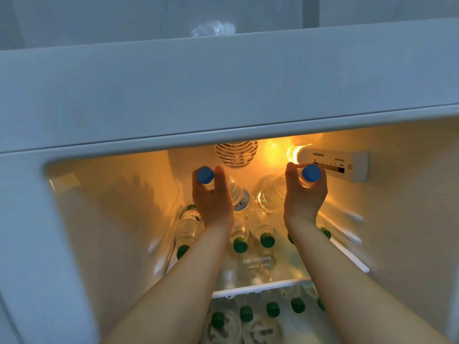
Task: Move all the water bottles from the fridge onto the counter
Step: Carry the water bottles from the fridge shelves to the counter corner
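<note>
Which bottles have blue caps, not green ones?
Only the two being held: the left hand grips one blue-capped bottle, the right hand grips the other blue-capped bottle. The bottles lying on the glass shelf have green caps.

A home kitchen, seen from the open fridge (223, 95). Its lit compartment has a glass shelf (258, 264) printed "SIEMENS safety glass", and a control panel (332, 165) with the same brand sits above the shelf on the right wall, beside the glowing lamp (293, 152). A round vent (236, 153) is on the back wall above the shelf. Bottles (260, 229) with green caps lie on the shelf, more below it.
</note>
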`<state>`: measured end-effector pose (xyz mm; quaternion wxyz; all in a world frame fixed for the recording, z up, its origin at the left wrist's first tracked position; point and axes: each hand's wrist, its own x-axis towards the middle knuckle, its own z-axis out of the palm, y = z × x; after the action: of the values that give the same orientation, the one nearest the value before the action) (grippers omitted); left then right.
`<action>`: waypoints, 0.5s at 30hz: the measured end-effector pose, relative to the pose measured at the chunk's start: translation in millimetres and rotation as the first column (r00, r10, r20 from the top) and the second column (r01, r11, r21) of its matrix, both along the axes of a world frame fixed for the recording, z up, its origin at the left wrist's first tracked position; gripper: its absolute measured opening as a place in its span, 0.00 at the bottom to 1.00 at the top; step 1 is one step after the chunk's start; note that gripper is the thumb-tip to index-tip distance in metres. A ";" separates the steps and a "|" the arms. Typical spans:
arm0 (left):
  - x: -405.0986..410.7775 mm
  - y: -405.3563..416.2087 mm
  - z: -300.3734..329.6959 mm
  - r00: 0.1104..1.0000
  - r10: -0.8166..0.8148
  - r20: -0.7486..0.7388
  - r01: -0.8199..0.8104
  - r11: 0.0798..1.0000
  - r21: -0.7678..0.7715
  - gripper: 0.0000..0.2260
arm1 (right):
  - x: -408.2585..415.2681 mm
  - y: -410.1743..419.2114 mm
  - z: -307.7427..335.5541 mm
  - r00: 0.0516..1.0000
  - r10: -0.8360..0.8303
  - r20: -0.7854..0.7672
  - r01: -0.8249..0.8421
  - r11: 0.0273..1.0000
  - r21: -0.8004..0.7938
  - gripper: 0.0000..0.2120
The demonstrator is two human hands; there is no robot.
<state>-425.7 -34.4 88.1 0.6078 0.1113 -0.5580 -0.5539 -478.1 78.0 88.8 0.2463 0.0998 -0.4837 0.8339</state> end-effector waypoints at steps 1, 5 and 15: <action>-0.9 -1.4 2.7 0.999 0.001 -0.035 0.002 0.996 0.093 0.03 | -0.1 -1.3 1.1 1.000 0.001 0.014 -0.001 1.000 0.000 0.11; -2.1 -11.5 5.7 0.994 -0.004 -0.112 0.052 0.901 0.432 0.05 | 2.3 -3.3 3.4 0.999 -0.035 0.041 0.038 0.997 -0.070 0.10; 38.6 9.7 15.5 0.993 -0.043 -0.112 0.074 0.954 0.291 0.03 | 42.4 13.0 14.8 0.988 -0.122 -0.089 0.130 0.988 0.088 0.06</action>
<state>-387.1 -24.7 103.6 0.5960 0.1549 -0.4396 -0.6538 -435.7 90.9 103.6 0.3138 0.1152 -0.5168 0.7882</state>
